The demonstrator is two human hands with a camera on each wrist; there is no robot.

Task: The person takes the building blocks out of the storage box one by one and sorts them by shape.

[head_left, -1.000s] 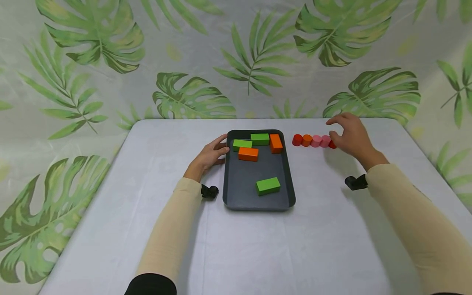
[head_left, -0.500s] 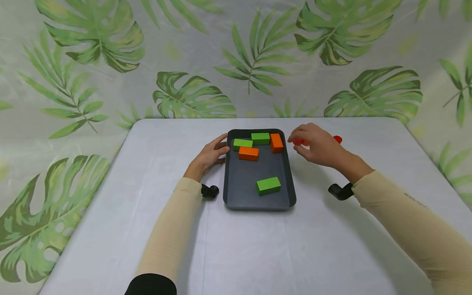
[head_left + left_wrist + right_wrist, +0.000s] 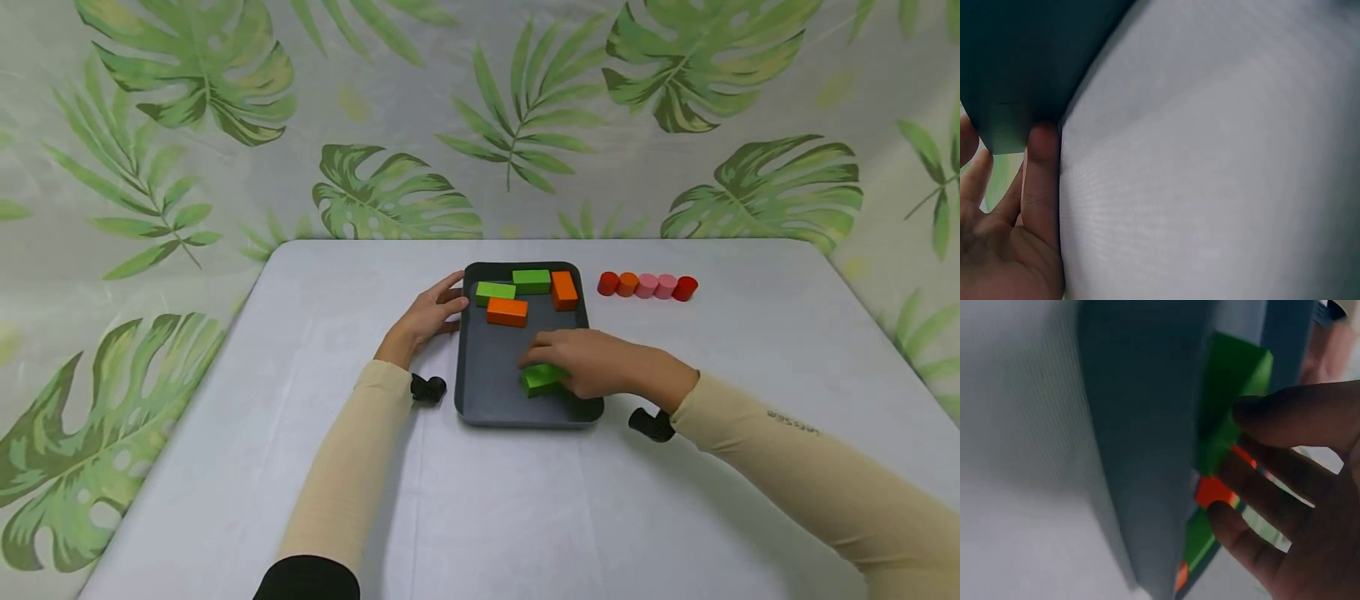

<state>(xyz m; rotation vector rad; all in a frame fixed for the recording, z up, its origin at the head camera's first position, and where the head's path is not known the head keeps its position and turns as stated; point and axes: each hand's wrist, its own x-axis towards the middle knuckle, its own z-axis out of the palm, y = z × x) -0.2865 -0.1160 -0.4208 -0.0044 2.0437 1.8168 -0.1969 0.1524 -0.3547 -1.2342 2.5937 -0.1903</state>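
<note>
In the head view, a dark grey tray [image 3: 491,400] lies on the table. My left hand [image 3: 426,321] rests against its left side, fingers spread; the left wrist view shows fingertips touching the tray wall. My right hand [image 3: 600,362] reaches over the tray's right rim to a green block [image 3: 542,382] near its front. Its thumb and fingers are spread about this block, partly hiding it; a firm grip is not visible. At the tray's back lie two more green blocks [image 3: 532,282] and two orange blocks [image 3: 507,312].
Right of the tray's far end, a row of short cylinders stands on the white table [image 3: 360,517]: a red cylinder [image 3: 608,283], an orange cylinder [image 3: 627,285], two pink cylinders [image 3: 647,286] and another red cylinder [image 3: 686,288]. A leaf-patterned cloth [image 3: 390,196] hangs behind.
My right hand has moved left and nearer from the cylinder row to the green block in the tray. The whole row now shows. The left hand and tray have stayed put.
</note>
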